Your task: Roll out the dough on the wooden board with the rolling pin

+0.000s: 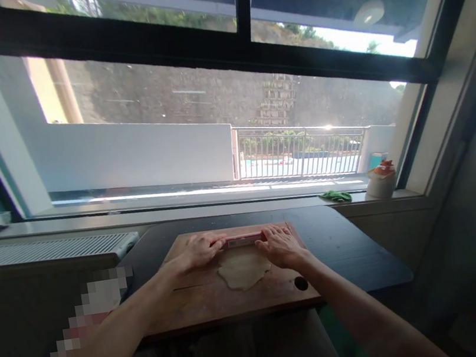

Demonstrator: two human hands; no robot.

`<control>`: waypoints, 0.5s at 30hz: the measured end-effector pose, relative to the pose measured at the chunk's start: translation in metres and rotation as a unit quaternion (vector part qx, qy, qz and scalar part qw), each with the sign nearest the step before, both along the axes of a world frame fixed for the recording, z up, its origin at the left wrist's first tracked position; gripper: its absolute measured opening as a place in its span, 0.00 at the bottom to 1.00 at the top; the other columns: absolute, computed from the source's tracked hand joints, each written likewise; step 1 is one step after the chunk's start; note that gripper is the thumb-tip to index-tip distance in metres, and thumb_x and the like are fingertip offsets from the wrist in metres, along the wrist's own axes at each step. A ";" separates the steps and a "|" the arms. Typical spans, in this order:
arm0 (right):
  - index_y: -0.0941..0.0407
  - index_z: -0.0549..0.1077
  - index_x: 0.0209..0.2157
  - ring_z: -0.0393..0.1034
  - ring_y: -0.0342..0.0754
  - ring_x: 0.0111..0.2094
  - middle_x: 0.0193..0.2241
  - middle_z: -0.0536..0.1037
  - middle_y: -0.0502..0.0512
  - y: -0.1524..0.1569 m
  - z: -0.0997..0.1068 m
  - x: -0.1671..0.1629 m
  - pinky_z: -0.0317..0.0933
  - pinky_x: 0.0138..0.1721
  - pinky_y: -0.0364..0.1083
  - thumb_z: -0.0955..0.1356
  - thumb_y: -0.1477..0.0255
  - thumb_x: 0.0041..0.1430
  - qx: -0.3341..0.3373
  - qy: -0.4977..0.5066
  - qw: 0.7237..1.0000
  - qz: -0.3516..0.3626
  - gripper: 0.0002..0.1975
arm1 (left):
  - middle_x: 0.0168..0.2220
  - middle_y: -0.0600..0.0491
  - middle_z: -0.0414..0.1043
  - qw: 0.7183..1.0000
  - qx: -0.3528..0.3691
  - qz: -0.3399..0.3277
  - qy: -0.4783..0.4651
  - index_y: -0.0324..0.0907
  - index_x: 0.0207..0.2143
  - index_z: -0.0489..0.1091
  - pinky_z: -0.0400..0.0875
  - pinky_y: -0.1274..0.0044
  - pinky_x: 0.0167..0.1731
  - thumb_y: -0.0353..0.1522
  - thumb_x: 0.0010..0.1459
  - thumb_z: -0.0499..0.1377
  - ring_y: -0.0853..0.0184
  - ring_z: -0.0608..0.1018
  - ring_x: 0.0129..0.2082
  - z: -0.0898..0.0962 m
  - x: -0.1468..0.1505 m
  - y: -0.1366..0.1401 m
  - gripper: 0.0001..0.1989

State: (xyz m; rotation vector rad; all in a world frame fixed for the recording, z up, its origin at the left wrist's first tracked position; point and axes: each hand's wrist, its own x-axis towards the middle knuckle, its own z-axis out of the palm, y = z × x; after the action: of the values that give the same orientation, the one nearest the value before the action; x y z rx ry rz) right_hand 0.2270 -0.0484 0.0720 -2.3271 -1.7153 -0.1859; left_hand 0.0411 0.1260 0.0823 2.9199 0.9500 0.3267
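A flat, pale sheet of dough (243, 268) lies on a wooden board (168, 309), a little right of the board's middle, its outline uneven. The board rests on a dark desk (352, 257) in front of the window (189, 90). At the dough's far edge a pink rolling pin (243, 237) runs from left to right, with a hand over each end. The left hand (204, 249) has its fingers bent over the pin's left end; the right hand (280, 246) has its fingers laid over the right end, its thumb on the near side. Each hand appears to hold the pin between fingers and thumb, though how firmly I cannot tell.

The dough is likely light, soft and limp, apt to stretch or tear if pinched at one thin spot; sliding both palms well under it would suit it better. The pin looks stiff and fairly light, and its two ends are the sensible places to hold. Near the board's right corner is a round hole (301, 283). On the windowsill at far right sit a green cloth (335, 196) and a white container (380, 184).
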 end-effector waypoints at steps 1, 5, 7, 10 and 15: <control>0.56 0.66 0.53 0.59 0.55 0.57 0.56 0.68 0.61 0.004 0.001 0.002 0.47 0.57 0.55 0.52 0.53 0.66 -0.008 0.002 1.000 -0.001 0.27 | 0.56 0.59 0.69 1.000 0.004 -0.013 0.009 0.55 0.54 0.67 0.60 0.77 0.54 0.43 0.63 0.43 0.67 0.70 0.55 -0.001 0.000 0.000 0.22; 0.57 0.68 0.52 0.60 0.55 0.57 0.53 0.69 0.62 0.033 0.002 0.010 0.50 0.58 0.58 0.55 0.55 0.67 -0.035 0.005 0.999 -0.025 0.25 | 0.54 0.48 0.70 0.998 0.014 -0.006 0.062 0.47 0.54 0.67 0.60 0.63 0.55 0.39 0.65 0.43 0.59 0.71 0.53 0.003 0.012 0.006 0.21; 0.57 0.68 0.51 0.63 0.54 0.54 0.52 0.70 0.60 0.051 0.003 0.013 0.55 0.55 0.59 0.60 0.57 0.66 -0.046 0.003 0.998 -0.038 0.21 | 0.52 0.46 0.70 0.996 0.016 0.011 0.084 0.43 0.52 0.68 0.60 0.58 0.55 0.39 0.65 0.48 0.57 0.71 0.53 0.005 0.023 0.009 0.18; 0.56 0.68 0.50 0.67 0.50 0.48 0.51 0.70 0.57 0.074 0.006 0.016 0.63 0.49 0.56 0.65 0.62 0.63 -0.061 -0.001 0.997 -0.048 0.18 | 0.51 0.46 0.70 0.994 0.013 0.046 0.094 0.40 0.51 0.67 0.62 0.57 0.54 0.42 0.62 0.53 0.59 0.71 0.52 0.005 0.036 0.014 0.20; 0.56 0.69 0.49 0.67 0.51 0.49 0.49 0.71 0.57 0.072 0.007 0.011 0.61 0.51 0.57 0.63 0.60 0.64 -0.054 -0.009 0.998 -0.033 0.17 | 0.49 0.46 0.72 0.996 0.021 0.040 0.073 0.42 0.49 0.69 0.67 0.64 0.50 0.42 0.66 0.44 0.60 0.74 0.47 0.002 0.028 0.011 0.21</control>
State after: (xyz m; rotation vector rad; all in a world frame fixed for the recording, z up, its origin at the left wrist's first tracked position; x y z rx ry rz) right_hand 0.2383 0.0234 0.0792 -2.4680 -1.6990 -0.1279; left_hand 0.0687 0.1366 0.0839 2.9839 1.0950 0.1403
